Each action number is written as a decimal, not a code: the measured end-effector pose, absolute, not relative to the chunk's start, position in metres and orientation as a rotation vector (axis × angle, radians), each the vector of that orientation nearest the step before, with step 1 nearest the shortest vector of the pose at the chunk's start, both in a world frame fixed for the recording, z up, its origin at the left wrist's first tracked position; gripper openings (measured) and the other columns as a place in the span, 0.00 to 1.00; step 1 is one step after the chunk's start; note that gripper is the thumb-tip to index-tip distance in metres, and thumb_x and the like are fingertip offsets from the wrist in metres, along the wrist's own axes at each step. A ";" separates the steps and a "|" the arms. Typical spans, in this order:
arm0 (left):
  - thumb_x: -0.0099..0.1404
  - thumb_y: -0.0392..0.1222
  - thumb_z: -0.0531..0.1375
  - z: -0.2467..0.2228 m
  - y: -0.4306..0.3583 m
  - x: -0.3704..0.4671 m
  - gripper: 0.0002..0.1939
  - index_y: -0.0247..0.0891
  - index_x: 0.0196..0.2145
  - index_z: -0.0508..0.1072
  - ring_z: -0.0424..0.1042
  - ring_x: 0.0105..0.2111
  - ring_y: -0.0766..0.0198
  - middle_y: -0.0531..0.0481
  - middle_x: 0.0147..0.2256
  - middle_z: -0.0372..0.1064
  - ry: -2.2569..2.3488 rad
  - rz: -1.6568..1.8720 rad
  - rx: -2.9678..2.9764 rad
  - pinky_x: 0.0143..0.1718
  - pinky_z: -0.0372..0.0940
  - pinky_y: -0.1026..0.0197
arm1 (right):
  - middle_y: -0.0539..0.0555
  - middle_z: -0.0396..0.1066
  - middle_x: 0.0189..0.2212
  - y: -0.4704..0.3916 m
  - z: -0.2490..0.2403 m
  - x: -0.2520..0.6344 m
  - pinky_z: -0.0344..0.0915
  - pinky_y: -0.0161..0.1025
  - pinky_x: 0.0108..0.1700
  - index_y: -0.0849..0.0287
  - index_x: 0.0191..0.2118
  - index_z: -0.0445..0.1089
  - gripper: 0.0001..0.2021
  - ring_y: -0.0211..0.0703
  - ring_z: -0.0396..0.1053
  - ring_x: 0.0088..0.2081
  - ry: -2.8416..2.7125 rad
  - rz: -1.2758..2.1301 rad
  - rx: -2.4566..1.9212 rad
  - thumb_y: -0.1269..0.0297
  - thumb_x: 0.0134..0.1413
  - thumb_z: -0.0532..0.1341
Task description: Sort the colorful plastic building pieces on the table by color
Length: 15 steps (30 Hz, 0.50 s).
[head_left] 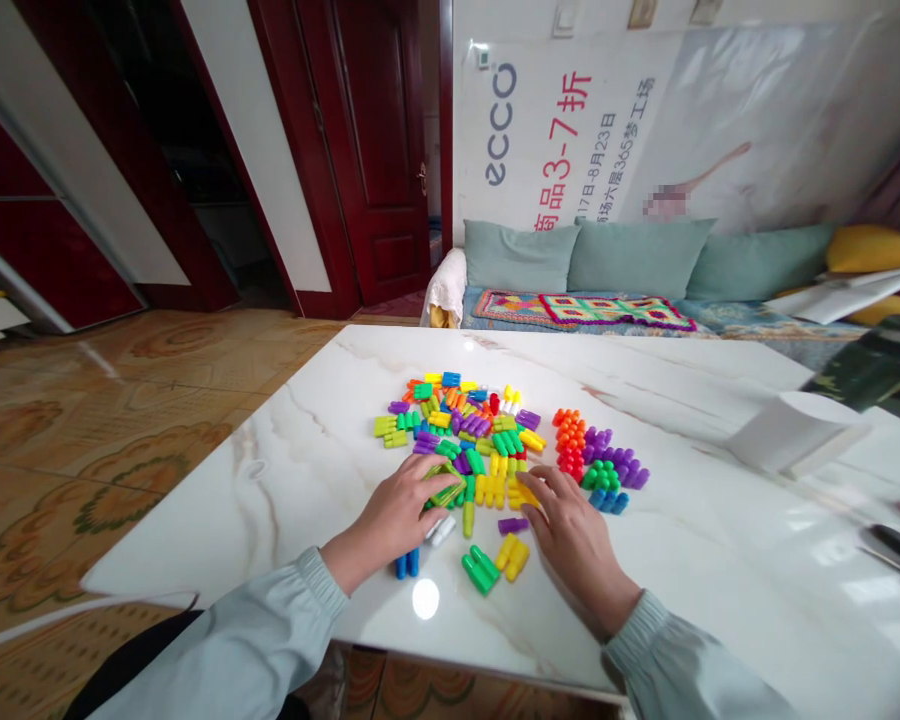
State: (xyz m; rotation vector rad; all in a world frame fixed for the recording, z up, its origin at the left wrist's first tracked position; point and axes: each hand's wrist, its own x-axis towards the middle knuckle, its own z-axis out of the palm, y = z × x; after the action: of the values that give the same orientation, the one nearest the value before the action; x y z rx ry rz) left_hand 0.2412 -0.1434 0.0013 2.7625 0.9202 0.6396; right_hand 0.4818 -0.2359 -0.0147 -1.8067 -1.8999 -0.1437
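Observation:
My left hand is closed around a small stack of lime-green plastic building blocks, thumb below and fingers above. My right hand has its thumb and fingers on a yellow block at the pile's near right side. Between the hands lie joined yellow blocks and an upright-lying lime-green piece. Closer to me are a green block, a yellow block, a purple block, a white block and a blue block. A mixed, colourful pile spreads beyond both hands.
Right of the pile stand grouped blocks: orange-red, purple, green and blue. They rest on a white marbled table. A white box-like object and a dark container occupy its right side. A cushioned sofa stands behind.

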 end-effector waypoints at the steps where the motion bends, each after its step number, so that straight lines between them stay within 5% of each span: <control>1: 0.57 0.33 0.65 -0.001 -0.142 0.242 0.20 0.43 0.48 0.75 0.66 0.53 0.52 0.45 0.53 0.67 0.941 0.671 2.747 0.53 0.67 0.49 | 0.59 0.69 0.47 -0.235 -0.015 0.482 0.70 0.42 0.39 0.57 0.51 0.69 0.15 0.48 0.71 0.43 -1.898 -0.116 -1.853 0.69 0.59 0.55; 4: 0.59 0.31 0.62 -0.005 -0.132 0.242 0.14 0.40 0.43 0.77 0.68 0.51 0.53 0.45 0.50 0.70 1.012 0.783 2.719 0.52 0.68 0.50 | 0.58 0.69 0.46 -0.233 -0.014 0.482 0.68 0.39 0.33 0.58 0.49 0.69 0.14 0.44 0.72 0.35 -1.875 -0.044 -1.935 0.68 0.57 0.57; 15: 0.62 0.30 0.58 -0.002 -0.130 0.239 0.12 0.39 0.41 0.77 0.69 0.49 0.53 0.44 0.49 0.70 1.014 0.879 2.794 0.51 0.68 0.47 | 0.52 0.71 0.30 -0.254 -0.005 0.497 0.64 0.36 0.33 0.56 0.33 0.65 0.02 0.42 0.70 0.31 -1.660 0.094 -1.761 0.65 0.55 0.59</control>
State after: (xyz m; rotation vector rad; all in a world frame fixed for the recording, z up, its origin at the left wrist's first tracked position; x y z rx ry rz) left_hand 0.2385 -0.1296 -0.0023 2.7943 1.0136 0.8786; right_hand 0.4966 -0.2543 -0.0046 -1.7614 -1.6597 0.0938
